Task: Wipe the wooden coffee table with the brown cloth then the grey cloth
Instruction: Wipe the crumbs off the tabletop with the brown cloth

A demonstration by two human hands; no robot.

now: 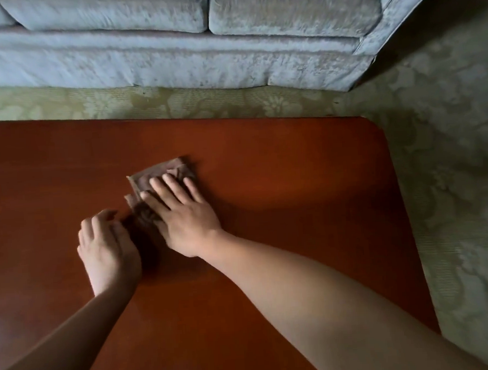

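Observation:
The reddish wooden coffee table (293,168) fills the lower part of the head view. A folded brown cloth (154,175) lies on it near the middle. My right hand (182,213) lies flat on the cloth with fingers spread, covering its near half. My left hand (107,245) rests beside it on the left, fingers curled at the cloth's near left edge; whether they pinch the cloth I cannot tell. No grey cloth is in sight.
A pale blue-grey sofa (174,55) stands beyond the table's far edge. A green patterned carpet (448,174) lies between them and runs along the table's right side. The table's far right corner (372,121) is rounded.

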